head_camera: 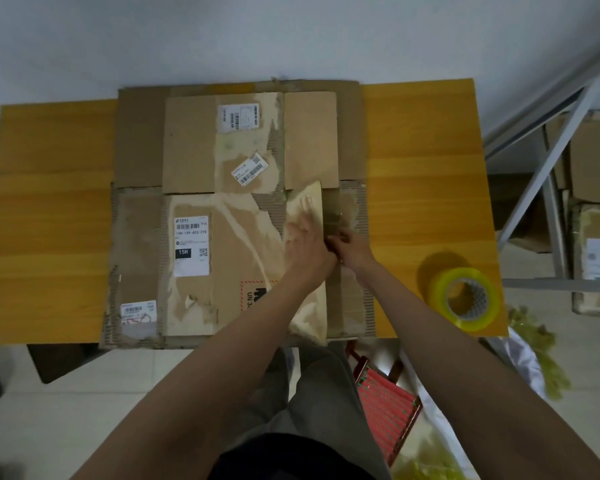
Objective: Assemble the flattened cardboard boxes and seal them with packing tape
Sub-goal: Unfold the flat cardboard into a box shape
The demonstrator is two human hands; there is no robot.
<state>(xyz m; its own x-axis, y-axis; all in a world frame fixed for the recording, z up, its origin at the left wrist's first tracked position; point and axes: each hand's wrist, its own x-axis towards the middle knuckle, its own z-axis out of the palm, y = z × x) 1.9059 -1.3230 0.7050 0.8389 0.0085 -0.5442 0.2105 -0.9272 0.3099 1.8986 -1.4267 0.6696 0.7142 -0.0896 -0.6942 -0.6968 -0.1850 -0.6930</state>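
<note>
Several flattened cardboard boxes with white shipping labels lie stacked across the middle of the yellow wooden table. My left hand lies with straight fingers on a raised flap of the nearest box, pressing it. Just to its right, my right hand has its fingers curled and pinches what looks like a strip of clear tape at the flap's edge; the strip itself is hard to make out. A roll of yellowish packing tape lies on the table's near right corner, away from both hands.
A white wall runs behind the table. A grey metal shelf frame with more cardboard boxes stands to the right. A red stool and crumpled yellowish tape scraps sit on the tiled floor near my legs.
</note>
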